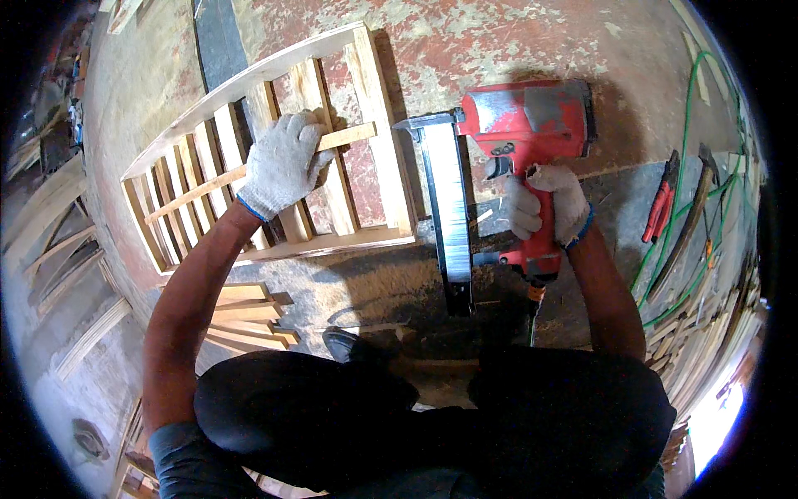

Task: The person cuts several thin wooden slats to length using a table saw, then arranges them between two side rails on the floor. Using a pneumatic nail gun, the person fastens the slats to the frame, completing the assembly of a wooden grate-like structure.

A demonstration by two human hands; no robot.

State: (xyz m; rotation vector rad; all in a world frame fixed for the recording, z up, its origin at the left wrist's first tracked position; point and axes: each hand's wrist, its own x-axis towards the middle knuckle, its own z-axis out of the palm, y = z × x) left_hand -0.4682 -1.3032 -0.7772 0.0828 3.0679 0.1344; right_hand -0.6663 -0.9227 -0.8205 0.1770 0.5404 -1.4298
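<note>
A slatted wooden frame (378,141) lies on the floor in front of me, with several crosswise slats. Along its middle runs a thin wooden strip (349,135), lying over the slats. My left hand (283,162), in a whitish knit glove, is closed round this strip and rests over the frame; part of the strip is hidden under the palm. To the right of the frame, my gloved right hand (557,204) grips the handle of a red nail gun (524,121). Its long magazine (449,208) is filled with a strip of nails, and its nose points left toward the frame.
Several loose wood pieces (245,312) lie by my left knee. On the right are red-handled pliers (661,200), a hammer (694,200) and a green hose (686,141). Beyond them sits a pile of wooden strips (706,316). Curved wooden parts (50,208) stand at far left.
</note>
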